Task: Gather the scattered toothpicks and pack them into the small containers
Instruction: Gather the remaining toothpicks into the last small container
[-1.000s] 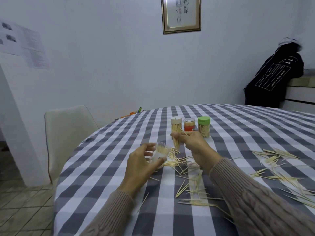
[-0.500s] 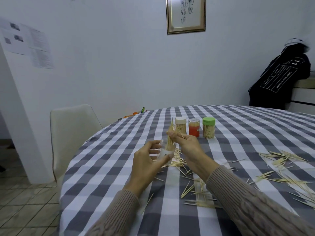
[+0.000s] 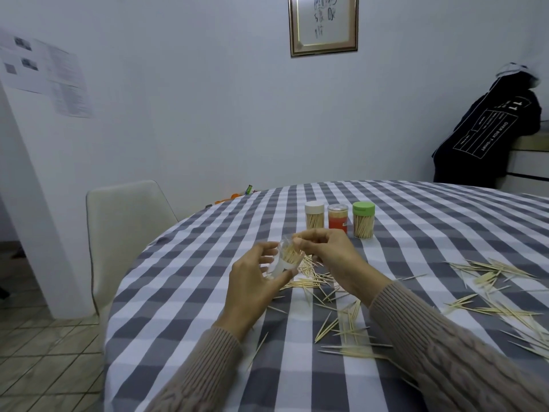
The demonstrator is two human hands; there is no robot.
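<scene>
Currently 3 capped containers (image 3: 338,219) stand far-centre on the table (image 3: 178,292); a 4th, clear container (image 3: 285,258), is gripped in left hand (image 3: 252,288)'s curled fingers. Right hand (image 3: 329,257) pinches toothpick bundle (image 3: 289,252) at its mouth. Loose toothpicks (image 3: 341,322) near-centre and right, too many to count, right pile cut off. Versus 0.5 s ago: bundle stood tall above the container, now sunk inside.
</scene>
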